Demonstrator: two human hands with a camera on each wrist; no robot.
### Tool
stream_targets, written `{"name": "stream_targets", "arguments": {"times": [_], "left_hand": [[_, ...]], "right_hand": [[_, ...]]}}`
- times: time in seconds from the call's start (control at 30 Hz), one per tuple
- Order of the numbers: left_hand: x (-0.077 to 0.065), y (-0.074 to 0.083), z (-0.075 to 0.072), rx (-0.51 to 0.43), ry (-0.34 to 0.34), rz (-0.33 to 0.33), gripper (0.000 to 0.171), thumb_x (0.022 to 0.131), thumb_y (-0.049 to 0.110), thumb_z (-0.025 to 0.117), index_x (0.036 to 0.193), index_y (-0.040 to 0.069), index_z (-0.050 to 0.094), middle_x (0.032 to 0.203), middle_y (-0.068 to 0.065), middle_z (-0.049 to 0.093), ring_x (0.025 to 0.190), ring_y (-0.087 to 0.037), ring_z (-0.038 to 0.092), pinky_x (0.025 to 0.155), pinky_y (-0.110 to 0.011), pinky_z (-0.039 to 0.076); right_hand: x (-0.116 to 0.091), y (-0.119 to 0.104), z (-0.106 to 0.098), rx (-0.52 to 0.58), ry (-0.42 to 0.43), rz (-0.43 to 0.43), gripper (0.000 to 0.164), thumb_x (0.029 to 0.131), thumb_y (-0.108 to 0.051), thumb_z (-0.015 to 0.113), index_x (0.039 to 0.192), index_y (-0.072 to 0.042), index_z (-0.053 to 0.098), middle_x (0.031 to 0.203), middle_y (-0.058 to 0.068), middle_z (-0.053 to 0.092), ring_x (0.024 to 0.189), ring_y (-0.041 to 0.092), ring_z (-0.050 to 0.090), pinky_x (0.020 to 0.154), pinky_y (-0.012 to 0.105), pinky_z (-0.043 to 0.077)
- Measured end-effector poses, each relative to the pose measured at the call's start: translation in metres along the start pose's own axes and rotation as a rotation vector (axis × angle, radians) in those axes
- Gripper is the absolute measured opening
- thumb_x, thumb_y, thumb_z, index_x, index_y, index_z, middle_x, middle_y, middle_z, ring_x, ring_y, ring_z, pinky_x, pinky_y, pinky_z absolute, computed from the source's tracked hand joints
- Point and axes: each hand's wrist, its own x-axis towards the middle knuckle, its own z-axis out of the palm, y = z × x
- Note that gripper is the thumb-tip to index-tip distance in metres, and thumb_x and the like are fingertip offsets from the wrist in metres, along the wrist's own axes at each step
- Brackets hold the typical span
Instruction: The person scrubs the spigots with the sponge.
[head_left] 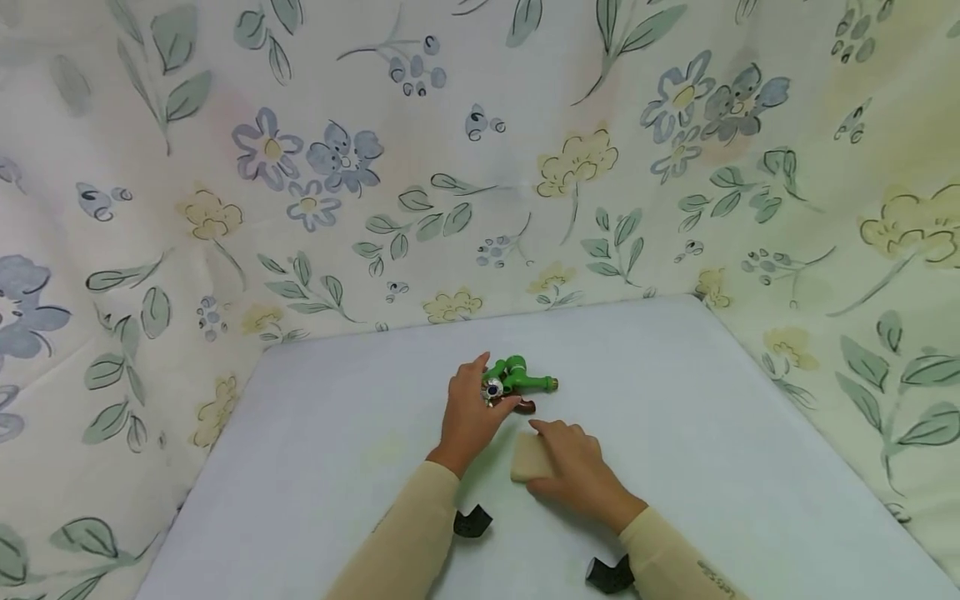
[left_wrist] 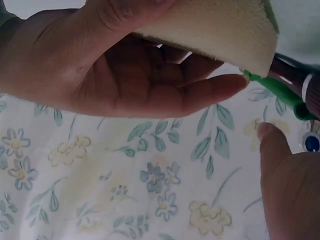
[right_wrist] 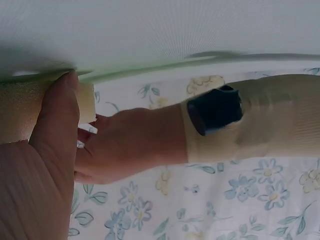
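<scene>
In the head view my left hand [head_left: 467,412] has its thumb and fingers round a green tap-like fitting [head_left: 525,381]. The fitting has a brass-coloured end, a silver round part with a dark blue centre, and a curved brown piece. My right hand [head_left: 577,467] grips a cream sponge block [head_left: 529,458], just nearer than the fitting and to its right. In the left wrist view the sponge [left_wrist: 215,30] sits between the right hand's thumb and fingers. The right wrist view shows the right thumb [right_wrist: 57,110] on the sponge. Part of the fitting is hidden behind my left hand.
Both hands work over a white tabletop [head_left: 337,433]. Floral cloth [head_left: 450,167] hangs behind the table and along its sides. Black devices, one on the left sleeve [head_left: 408,529] and one on the right sleeve [head_left: 671,550], stick out at the wrists.
</scene>
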Motion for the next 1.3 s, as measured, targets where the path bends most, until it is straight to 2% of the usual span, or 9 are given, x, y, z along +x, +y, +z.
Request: {"name": "stream_targets", "arguments": {"times": [0.13, 0.27, 0.4, 0.53, 0.67, 0.87, 1.03, 1.2, 1.3], "left_hand": [[0.001, -0.007, 0.008, 0.065, 0.031, -0.044, 0.070, 0.080, 0.030, 0.079, 0.139, 0.014, 0.045, 0.122, -0.005, 0.048, 0.111, -0.023, 0.048, 0.094, -0.040, 0.043], [0.001, -0.014, 0.010, 0.024, 0.080, -0.052, 0.051, 0.083, 0.021, 0.077, 0.128, 0.014, 0.057, 0.117, -0.002, 0.049, 0.110, -0.018, 0.052, 0.095, -0.037, 0.044], [0.004, -0.017, 0.004, -0.018, 0.105, -0.013, 0.037, 0.088, 0.014, 0.070, 0.124, 0.020, 0.062, 0.116, -0.002, 0.049, 0.100, -0.015, 0.056, 0.085, -0.035, 0.050], [0.008, -0.022, -0.005, -0.092, 0.110, -0.031, 0.036, 0.092, 0.006, 0.061, 0.124, 0.020, 0.063, 0.118, -0.003, 0.047, 0.092, -0.013, 0.055, 0.074, -0.031, 0.052], [0.013, -0.030, -0.019, -0.157, 0.108, -0.104, 0.041, 0.091, 0.000, 0.061, 0.126, 0.021, 0.061, 0.115, -0.001, 0.047, 0.096, -0.012, 0.051, 0.079, -0.029, 0.050], [0.012, -0.037, -0.046, -0.218, 0.097, -0.125, 0.043, 0.095, 0.017, 0.063, 0.132, 0.035, 0.051, 0.113, 0.002, 0.053, 0.094, -0.013, 0.054, 0.075, -0.032, 0.052], [0.005, -0.035, -0.064, -0.355, 0.072, -0.133, 0.040, 0.097, 0.035, 0.057, 0.134, 0.042, 0.047, 0.111, 0.006, 0.055, 0.092, -0.012, 0.057, 0.075, -0.033, 0.053], [-0.006, -0.023, -0.076, -0.610, -0.045, -0.205, 0.035, 0.096, 0.038, 0.057, 0.128, 0.028, 0.050, 0.117, -0.004, 0.053, 0.091, -0.023, 0.062, 0.071, -0.037, 0.056], [-0.012, -0.016, -0.080, -0.751, -0.103, -0.201, 0.036, 0.095, 0.031, 0.060, 0.129, 0.021, 0.050, 0.122, -0.012, 0.053, 0.091, -0.031, 0.062, 0.073, -0.039, 0.056]], "right_hand": [[0.000, -0.005, 0.001, -0.004, 0.005, -0.022, 0.082, 0.069, -0.044, 0.081, 0.139, -0.019, 0.047, 0.116, -0.008, 0.053, 0.095, 0.014, 0.043, 0.076, 0.036, 0.035], [-0.001, -0.009, 0.000, -0.019, 0.012, -0.040, 0.075, 0.070, -0.043, 0.080, 0.135, -0.020, 0.051, 0.117, -0.007, 0.052, 0.096, 0.015, 0.044, 0.076, 0.035, 0.034], [-0.001, -0.010, -0.002, -0.015, 0.013, -0.047, 0.071, 0.071, -0.040, 0.079, 0.133, -0.021, 0.052, 0.116, -0.010, 0.051, 0.098, 0.013, 0.042, 0.075, 0.035, 0.033], [-0.001, -0.010, 0.000, -0.007, 0.003, -0.052, 0.070, 0.071, -0.038, 0.078, 0.134, -0.022, 0.051, 0.116, -0.011, 0.050, 0.097, 0.012, 0.041, 0.075, 0.034, 0.031], [-0.001, -0.010, 0.002, -0.002, -0.018, -0.047, 0.071, 0.072, -0.037, 0.077, 0.135, -0.021, 0.050, 0.117, -0.010, 0.049, 0.099, 0.012, 0.041, 0.076, 0.034, 0.031], [-0.001, -0.007, -0.001, 0.015, -0.019, -0.014, 0.073, 0.073, -0.035, 0.075, 0.138, -0.015, 0.049, 0.118, -0.008, 0.049, 0.099, 0.013, 0.040, 0.075, 0.035, 0.032], [0.001, -0.002, -0.008, 0.131, 0.024, 0.040, 0.068, 0.075, -0.035, 0.077, 0.135, -0.017, 0.051, 0.117, -0.007, 0.047, 0.096, 0.012, 0.041, 0.073, 0.032, 0.037], [0.009, -0.006, -0.021, 0.349, 0.099, 0.019, 0.066, 0.076, -0.025, 0.077, 0.135, -0.020, 0.050, 0.120, -0.003, 0.042, 0.098, 0.014, 0.044, 0.074, 0.033, 0.045], [0.014, -0.013, -0.030, 0.424, 0.145, -0.025, 0.067, 0.077, -0.025, 0.077, 0.136, -0.023, 0.048, 0.122, -0.004, 0.042, 0.102, 0.015, 0.045, 0.076, 0.037, 0.046]]}}
